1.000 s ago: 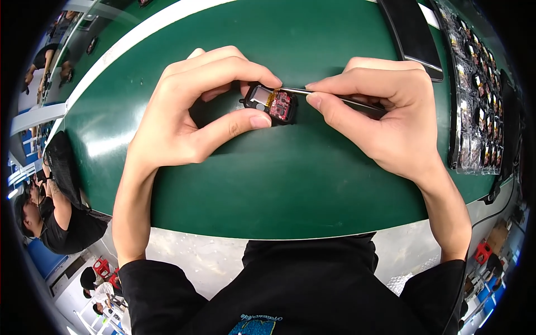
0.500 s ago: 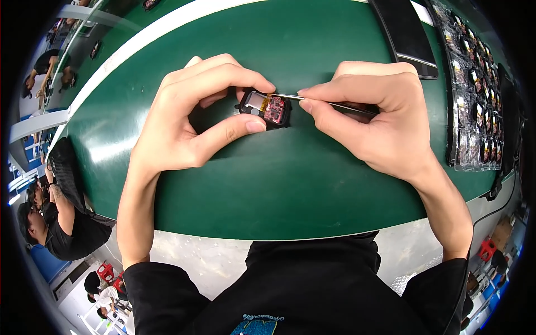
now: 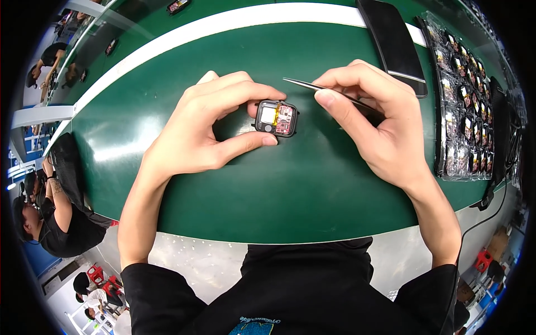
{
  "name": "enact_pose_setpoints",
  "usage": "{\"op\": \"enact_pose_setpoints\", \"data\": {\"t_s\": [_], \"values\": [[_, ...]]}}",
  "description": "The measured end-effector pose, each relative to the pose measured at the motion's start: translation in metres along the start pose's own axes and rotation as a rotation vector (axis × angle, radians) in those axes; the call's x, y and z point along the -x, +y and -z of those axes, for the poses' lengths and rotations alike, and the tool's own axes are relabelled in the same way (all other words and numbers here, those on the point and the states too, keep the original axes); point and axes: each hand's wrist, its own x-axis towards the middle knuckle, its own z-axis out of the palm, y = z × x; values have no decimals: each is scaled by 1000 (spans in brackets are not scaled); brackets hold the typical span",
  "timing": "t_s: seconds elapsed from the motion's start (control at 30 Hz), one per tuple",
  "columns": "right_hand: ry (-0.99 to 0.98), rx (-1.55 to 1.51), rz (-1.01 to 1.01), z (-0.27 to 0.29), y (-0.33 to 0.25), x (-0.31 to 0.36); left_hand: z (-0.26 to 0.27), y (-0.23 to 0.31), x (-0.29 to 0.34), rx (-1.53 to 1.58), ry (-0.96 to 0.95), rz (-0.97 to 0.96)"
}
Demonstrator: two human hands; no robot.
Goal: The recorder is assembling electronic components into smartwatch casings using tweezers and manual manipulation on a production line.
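My left hand grips a small black smartwatch case by its edges, thumb at the near side and fingers at the far side. The open case faces up and shows a silver battery, yellow tape and a reddish circuit board. In my right hand is a pair of thin metal tweezers, held between thumb and fingers. Their tips point left, above and to the right of the case, apart from it. Both hands are over the green table.
At the right stands a clear plastic tray filled with several similar watch cases. A dark flat device lies at the back right. Several more cases, one at the top, rest beyond the white strip. A person sits at the left.
The tweezers have lifted off the watch case and moved up and away. My left hand has shifted slightly right and turned the case to face up more fully.
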Motion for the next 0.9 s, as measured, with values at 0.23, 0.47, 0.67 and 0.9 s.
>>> {"op": "enact_pose_setpoints", "data": {"t_s": [0.23,0.47,0.67,0.9], "values": [[-143,92,-41,-8,-22,-3,0,3,1,-68,22,-34],[-110,163,81,-23,-21,5,-3,3,5,161,51,119],[-153,243,-45,-13,-20,8,-5,12,-4,101,-9,110],[38,554,77,33,-47,46,14,-5,-11,201,165,230]]}}
